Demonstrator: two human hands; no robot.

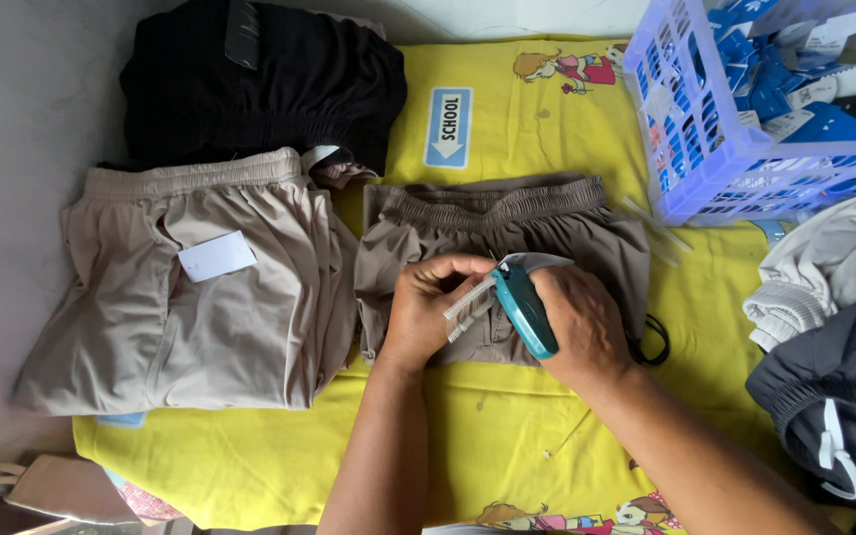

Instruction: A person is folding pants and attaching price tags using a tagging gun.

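My right hand [579, 327] grips a teal tagging gun [524, 307], its tip pointing up-left over a folded taupe pair of shorts [492, 233] on a yellow printed cloth [507, 416]. My left hand [428, 307] pinches a clear strip of plastic tag fasteners [468, 302] at the gun's side, resting on the shorts. The shorts' elastic waistband faces away from me.
A stack of beige shorts [190, 297] with a white tag [216, 256] lies at left, black garments [260, 79] behind it. A lilac plastic basket [705, 149] of blue tags stands at top right. Grey, white and dark garments [834, 327] pile at right.
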